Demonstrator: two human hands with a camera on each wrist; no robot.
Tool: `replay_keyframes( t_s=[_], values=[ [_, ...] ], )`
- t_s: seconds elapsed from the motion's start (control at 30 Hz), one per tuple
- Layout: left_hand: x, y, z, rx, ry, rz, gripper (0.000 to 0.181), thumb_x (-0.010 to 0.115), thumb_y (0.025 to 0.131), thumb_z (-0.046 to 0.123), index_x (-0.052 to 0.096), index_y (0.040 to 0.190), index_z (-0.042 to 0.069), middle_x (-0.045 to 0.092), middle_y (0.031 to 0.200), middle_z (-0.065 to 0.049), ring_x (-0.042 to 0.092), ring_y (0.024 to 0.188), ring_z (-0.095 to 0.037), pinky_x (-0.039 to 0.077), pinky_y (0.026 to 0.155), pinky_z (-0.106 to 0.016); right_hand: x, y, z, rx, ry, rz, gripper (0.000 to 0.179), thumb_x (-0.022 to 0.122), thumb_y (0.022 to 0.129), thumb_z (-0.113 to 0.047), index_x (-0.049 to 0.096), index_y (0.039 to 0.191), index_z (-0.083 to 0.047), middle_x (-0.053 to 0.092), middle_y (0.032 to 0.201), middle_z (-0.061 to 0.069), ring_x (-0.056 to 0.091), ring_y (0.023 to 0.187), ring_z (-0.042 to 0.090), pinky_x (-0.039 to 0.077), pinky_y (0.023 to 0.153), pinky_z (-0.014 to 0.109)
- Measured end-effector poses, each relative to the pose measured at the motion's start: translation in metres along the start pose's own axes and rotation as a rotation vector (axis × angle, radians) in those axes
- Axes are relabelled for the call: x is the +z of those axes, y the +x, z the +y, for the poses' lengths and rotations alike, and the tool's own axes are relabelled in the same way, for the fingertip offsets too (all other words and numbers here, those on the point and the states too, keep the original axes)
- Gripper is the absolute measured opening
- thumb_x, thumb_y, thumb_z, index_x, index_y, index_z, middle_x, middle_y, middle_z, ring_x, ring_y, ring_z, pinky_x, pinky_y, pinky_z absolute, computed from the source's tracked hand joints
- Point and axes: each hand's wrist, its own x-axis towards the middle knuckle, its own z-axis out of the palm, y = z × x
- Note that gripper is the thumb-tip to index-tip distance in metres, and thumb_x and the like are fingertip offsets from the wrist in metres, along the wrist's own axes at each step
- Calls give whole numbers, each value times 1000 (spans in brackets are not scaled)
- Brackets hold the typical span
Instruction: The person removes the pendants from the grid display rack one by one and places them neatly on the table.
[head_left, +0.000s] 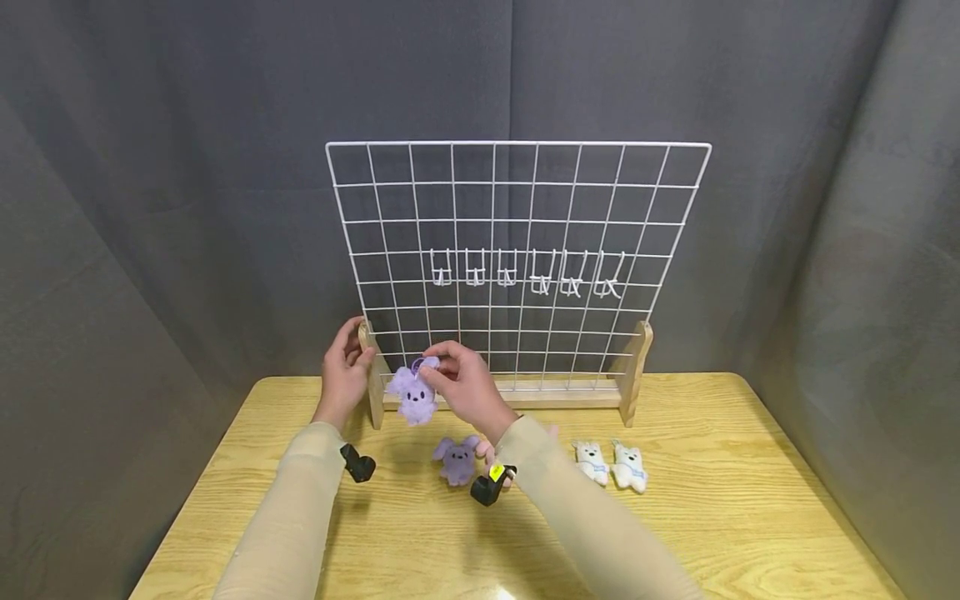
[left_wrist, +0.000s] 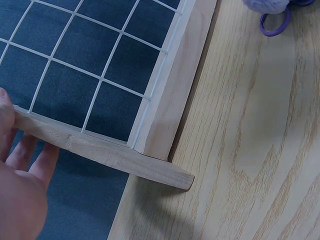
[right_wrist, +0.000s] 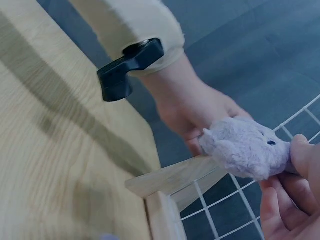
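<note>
My left hand (head_left: 347, 371) grips the left wooden upright (head_left: 372, 375) of a white wire grid stand. In the left wrist view its fingers and thumb lie on either side of that wooden piece (left_wrist: 100, 150). Just right of it, my right hand (head_left: 471, 387) pinches a fluffy purple plush keychain (head_left: 415, 400) near its ear and purple loop. The plush hangs upright in front of the stand's left end, its face turned toward me. The right wrist view has the same plush (right_wrist: 245, 150) between thumb and fingers, overlapping the left hand (right_wrist: 195, 107) behind it.
Several white hooks (head_left: 476, 273) hang in a row across the grid (head_left: 517, 192). On the wooden table (head_left: 712, 517) lie another purple plush (head_left: 457, 462), a pink plush (head_left: 483, 452) partly hidden by my right arm, and two white plush bears (head_left: 628, 468). Grey curtains (head_left: 225, 167) surround the table.
</note>
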Motion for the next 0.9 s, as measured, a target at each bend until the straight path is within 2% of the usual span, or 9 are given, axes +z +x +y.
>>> replay_keyframes(
  t_s=[0.27, 0.43, 0.63, 0.73, 0.9],
  values=[
    [1, 2, 3, 22, 15, 6, 59, 57, 104, -5, 46, 157, 18, 59, 140, -24, 60, 129, -34, 51, 109, -49, 9, -5, 14, 29, -1, -11, 22, 71, 101, -13, 70, 122, -5, 77, 89, 8, 61, 75, 10, 50, 67, 24],
    [2, 4, 2, 29, 29, 14, 59, 58, 104, -6, 47, 156, 16, 59, 140, -22, 61, 128, -31, 52, 103, -32, 17, -9, 21, 75, 7, -26, 23, 72, 101, -12, 68, 121, -4, 76, 91, 8, 64, 76, 9, 53, 67, 24],
    [1, 2, 2, 27, 12, 14, 58, 57, 103, -7, 47, 156, 16, 60, 139, -23, 61, 127, -32, 50, 91, -13, 28, -17, 33, 73, -42, -54, 19, 75, 98, -10, 69, 114, -3, 75, 84, 8, 63, 72, 7, 53, 65, 22],
    [1, 0, 3, 27, 11, 12, 59, 57, 104, -7, 47, 156, 17, 61, 138, -24, 62, 126, -33, 49, 89, -11, 34, -20, 42, 87, -80, -74, 16, 76, 98, -12, 70, 111, -7, 77, 85, 5, 65, 72, 7, 53, 64, 22],
    [0, -2, 2, 24, 15, 9, 59, 57, 104, -6, 47, 156, 19, 61, 136, -23, 62, 125, -33, 49, 88, -11, 40, -25, 52, 124, -104, -106, 14, 77, 97, -14, 69, 109, -10, 74, 86, 2, 68, 72, 15, 56, 61, 25]
  ],
)
